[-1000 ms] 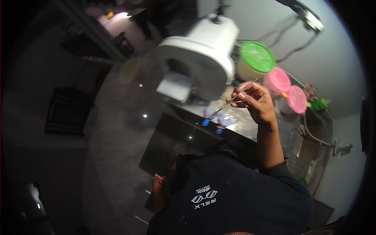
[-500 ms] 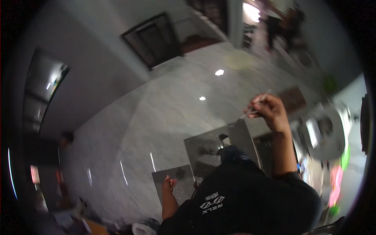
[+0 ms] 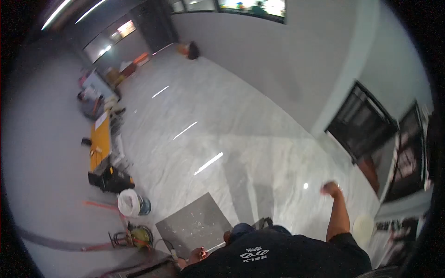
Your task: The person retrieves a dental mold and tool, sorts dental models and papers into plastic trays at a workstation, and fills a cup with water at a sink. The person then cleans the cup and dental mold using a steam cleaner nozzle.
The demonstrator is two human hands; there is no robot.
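Note:
My left hand (image 3: pixel 200 254) is low in the view, beside the near edge of a grey speckled board (image 3: pixel 197 222) that lies on the floor. Its fingers are curled; whatever they may hold is too small to make out. Out to the right, my right hand (image 3: pixel 331 188) is raised over the pale floor with the arm stretched forward. It is blurred and looks closed, and its contents are not clear. My black shirt (image 3: pixel 278 255) with white lettering fills the bottom middle and hides part of the board.
A white bucket (image 3: pixel 129 203) and a greenish round machine (image 3: pixel 140 236) stand at left. Beyond them are a black toolbox (image 3: pixel 118 180), a yellow-topped table (image 3: pixel 100 141) and a seated person (image 3: pixel 92 104). Dark framed panels (image 3: pixel 362 121) lean at right. A pale disc (image 3: pixel 363 230) lies below them.
My view has swung left, bringing the bucket and table into sight. Half a second ago my right hand pinched a thin stick-like tool near a larger grey board; that tool is no longer distinct.

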